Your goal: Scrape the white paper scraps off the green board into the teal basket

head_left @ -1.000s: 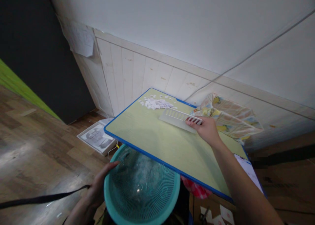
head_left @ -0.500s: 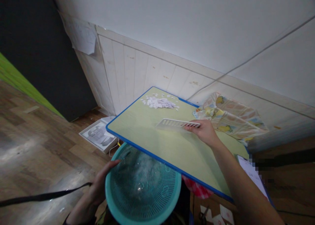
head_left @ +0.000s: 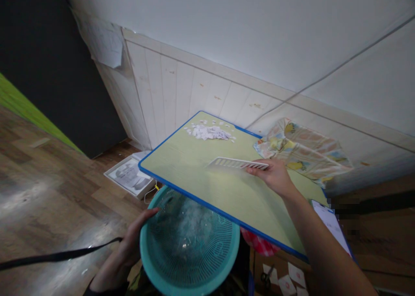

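Note:
My right hand (head_left: 270, 175) is closed on one end of a white slotted plastic piece (head_left: 238, 163), held edge-on over the pale green tabletop (head_left: 194, 175); its lower part looks blurred. Toward the table's far corner lies a pile of small white paper scraps (head_left: 210, 132), a few of them loose around it. With thumb over the rim, my left hand (head_left: 138, 229) grips a turquoise plastic basket (head_left: 189, 283) under the table's near edge. Clear, whitish see-through material (head_left: 191, 222) lies inside the basket; its kind is unclear.
Patterned cloth (head_left: 308, 151) lies along the table's back right, with a white sheet (head_left: 330, 227) at the right end. Below are scissors (head_left: 266, 278), several small white cards (head_left: 296, 273) and red checked fabric (head_left: 259, 243). A shallow white box (head_left: 129, 177) sits on the floor at left.
The white slotted piece and my right hand have shifted very slightly right. My left hand keeps its hold on the basket rim, and the view has tilted a little.

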`<state>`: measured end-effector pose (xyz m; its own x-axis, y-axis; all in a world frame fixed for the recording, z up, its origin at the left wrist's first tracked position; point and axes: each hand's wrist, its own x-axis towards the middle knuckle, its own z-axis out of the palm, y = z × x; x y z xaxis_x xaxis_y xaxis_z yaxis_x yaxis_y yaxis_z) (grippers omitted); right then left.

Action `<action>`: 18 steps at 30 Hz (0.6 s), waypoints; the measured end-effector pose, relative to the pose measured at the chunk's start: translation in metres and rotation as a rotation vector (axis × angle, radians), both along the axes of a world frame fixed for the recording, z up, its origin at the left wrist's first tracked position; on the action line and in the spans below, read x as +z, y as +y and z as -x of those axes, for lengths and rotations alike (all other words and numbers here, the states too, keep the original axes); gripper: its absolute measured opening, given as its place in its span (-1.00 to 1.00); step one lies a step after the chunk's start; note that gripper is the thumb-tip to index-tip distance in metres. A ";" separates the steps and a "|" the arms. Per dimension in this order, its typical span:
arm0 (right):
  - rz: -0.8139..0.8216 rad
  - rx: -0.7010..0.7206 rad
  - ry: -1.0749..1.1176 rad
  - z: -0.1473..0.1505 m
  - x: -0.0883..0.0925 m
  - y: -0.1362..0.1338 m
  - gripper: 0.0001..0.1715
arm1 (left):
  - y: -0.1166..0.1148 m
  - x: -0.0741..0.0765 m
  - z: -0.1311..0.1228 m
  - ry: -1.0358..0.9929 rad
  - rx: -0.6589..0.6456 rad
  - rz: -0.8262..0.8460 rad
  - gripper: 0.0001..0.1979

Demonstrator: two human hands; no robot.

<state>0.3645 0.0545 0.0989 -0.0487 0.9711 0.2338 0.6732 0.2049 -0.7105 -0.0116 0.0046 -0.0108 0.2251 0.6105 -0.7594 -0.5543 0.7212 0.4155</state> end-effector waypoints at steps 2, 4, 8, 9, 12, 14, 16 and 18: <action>-0.051 -0.095 0.017 -0.005 -0.002 -0.004 -0.71 | 0.001 -0.001 0.000 0.003 -0.005 0.018 -0.86; -0.090 -0.190 0.013 -0.009 -0.008 -0.008 -0.71 | 0.001 -0.002 0.000 0.015 0.005 0.021 -0.86; -0.085 -0.245 0.009 -0.008 -0.019 -0.023 -0.73 | 0.001 0.001 -0.004 0.043 0.011 0.008 -0.86; -0.078 -0.237 0.013 -0.005 -0.020 -0.028 -0.73 | 0.001 0.002 -0.005 0.050 0.007 0.005 -0.86; -0.052 -0.198 0.010 0.010 -0.019 -0.045 -0.77 | 0.001 0.003 -0.006 0.051 -0.002 -0.012 -0.87; -0.031 -0.169 0.001 0.021 -0.016 -0.054 -0.79 | 0.000 0.001 -0.005 0.043 -0.014 -0.042 -0.86; -0.033 -0.159 -0.009 0.029 -0.012 -0.061 -0.82 | -0.001 0.000 -0.004 0.026 -0.018 -0.034 -0.85; -0.062 -0.176 -0.024 0.033 -0.007 -0.067 -0.84 | -0.001 -0.001 -0.004 0.015 -0.012 -0.029 -0.86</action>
